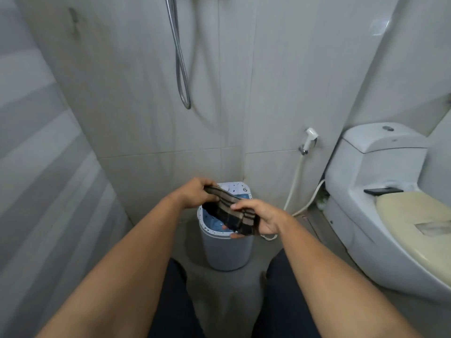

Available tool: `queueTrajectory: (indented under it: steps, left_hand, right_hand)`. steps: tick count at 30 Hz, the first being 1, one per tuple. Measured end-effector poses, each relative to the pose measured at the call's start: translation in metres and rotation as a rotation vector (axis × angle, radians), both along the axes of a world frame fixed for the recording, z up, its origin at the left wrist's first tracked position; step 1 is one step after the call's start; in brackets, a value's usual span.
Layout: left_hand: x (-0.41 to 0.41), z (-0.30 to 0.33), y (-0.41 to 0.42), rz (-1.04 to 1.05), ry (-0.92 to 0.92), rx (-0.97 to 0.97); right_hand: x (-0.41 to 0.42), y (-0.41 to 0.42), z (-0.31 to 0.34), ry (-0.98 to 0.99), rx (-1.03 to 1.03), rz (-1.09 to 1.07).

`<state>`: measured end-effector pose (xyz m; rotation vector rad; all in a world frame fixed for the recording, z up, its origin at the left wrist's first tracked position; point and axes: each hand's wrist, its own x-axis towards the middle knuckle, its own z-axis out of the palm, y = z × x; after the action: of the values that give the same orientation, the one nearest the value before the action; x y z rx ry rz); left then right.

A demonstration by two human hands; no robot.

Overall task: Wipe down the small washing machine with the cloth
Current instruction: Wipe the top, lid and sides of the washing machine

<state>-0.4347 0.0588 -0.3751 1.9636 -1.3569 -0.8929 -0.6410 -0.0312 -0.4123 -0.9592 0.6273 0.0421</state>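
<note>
A small grey washing machine [225, 252] with a white speckled top and a blue inside stands on the floor against the tiled wall, straight ahead of me. Above its open top I hold a dark cloth [228, 212] with tan stripes, stretched between both hands. My left hand [195, 192] grips the cloth's far left end. My right hand [260, 219] grips its near right end, fingers curled under it. The cloth hides part of the machine's opening.
A white toilet [380, 215] with a cream seat cover stands at the right, a dark phone [383, 191] on its ledge. A bidet sprayer [310, 140] and its hose hang on the wall. A shower hose [181, 69] hangs above. My knees are below.
</note>
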Motion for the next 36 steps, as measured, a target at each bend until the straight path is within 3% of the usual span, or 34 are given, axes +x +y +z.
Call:
queueTrajectory:
  steps: [3,9,12,14,19,22,27,31,34,36]
  left_hand:
    - [0.004,-0.035,-0.004,0.036,0.002,0.08]
    - [0.036,-0.13,-0.02,0.387,0.106,0.148]
    - [0.065,-0.185,-0.033,0.528,0.183,0.188]
    - [0.083,-0.218,-0.043,0.639,0.252,0.19]
    - [0.115,-0.28,-0.067,0.749,0.383,0.233]
    - [0.126,-0.306,-0.08,0.787,0.436,0.192]
    - [0.131,-0.335,-0.093,0.777,0.559,0.215]
    - [0.131,-0.344,-0.106,0.758,0.651,0.197]
    - [0.132,-0.344,-0.108,0.776,0.672,0.182]
    - [0.131,-0.343,-0.108,0.781,0.672,0.175]
  right_hand:
    - [0.003,0.008,-0.033,-0.068,0.229,-0.093]
    - [0.04,-0.016,-0.133,-0.024,0.49,-0.442]
    - [0.07,-0.05,-0.17,0.086,0.482,-0.584]
    - [0.097,-0.081,-0.18,0.17,0.264,-0.589]
    - [0.184,-0.159,-0.175,0.255,-0.571,-0.456]
    - [0.238,-0.201,-0.192,0.274,-1.056,-0.278]
    - [0.283,-0.222,-0.239,0.449,-1.655,0.14]
    - [0.267,-0.199,-0.262,0.367,-1.943,0.427]
    - [0.254,-0.194,-0.267,0.333,-2.054,0.445]
    - [0.255,-0.202,-0.26,0.437,-1.969,0.358]
